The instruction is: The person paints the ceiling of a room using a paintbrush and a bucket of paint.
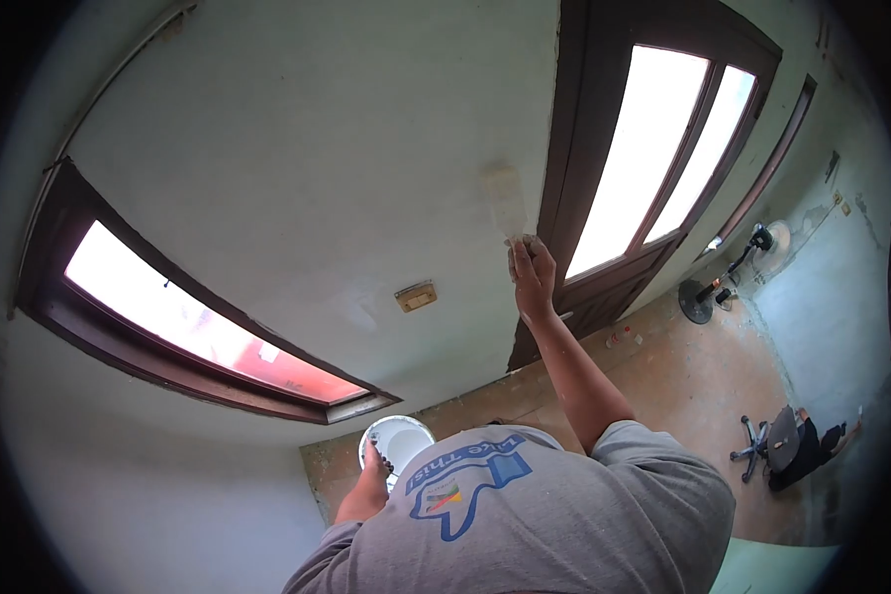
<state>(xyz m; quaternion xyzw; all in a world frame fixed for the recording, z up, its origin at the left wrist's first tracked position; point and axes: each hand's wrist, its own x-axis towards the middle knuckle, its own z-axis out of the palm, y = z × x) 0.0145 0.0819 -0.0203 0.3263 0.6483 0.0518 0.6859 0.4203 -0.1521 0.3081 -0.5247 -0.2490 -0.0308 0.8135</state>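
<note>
My right hand reaches up to the wall, its fingers closed round the lower end of a flat, pale paintbrush. The brush is blurred, and its brownish upper end overlaps the wall close to the dark door frame. Low at my left side, my left hand grips a white bucket at its rim, with the thumb up and the fingers partly hidden. The bucket's inside looks white, and my shirt covers part of it.
A light switch sits on the wall below my right hand. A dark-framed window is at left, a glazed door at right. On the floor stand a fan and an office chair, with a person beside it.
</note>
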